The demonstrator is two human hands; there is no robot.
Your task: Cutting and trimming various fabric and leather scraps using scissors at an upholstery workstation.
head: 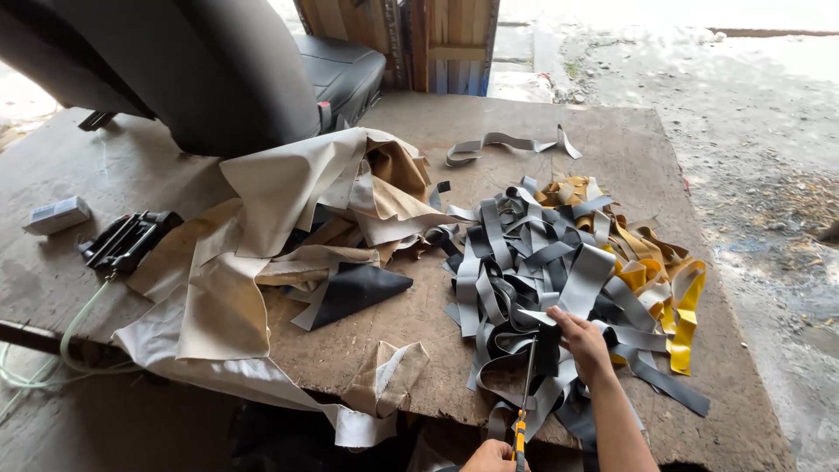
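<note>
the grey strips point(542, 271) are looking like smooth, faintly shiny faux leather, the yellow strips point(673, 297) glossier. the beige sheets point(262, 227) are showing a matt, cloth-like backing. the board point(612, 149) is looking like rough, worn, stained wood. the scissors point(524, 385) are showing dull metal blades and orange plastic grips.

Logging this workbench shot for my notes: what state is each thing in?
Right hand: gripping a black strip.
Left hand: closed on scissors, blades on the strip.
Grey strips: tangled pile.
Yellow strips: heaped beside it.
Beige fabric: crumpled, overhanging the table.
</note>
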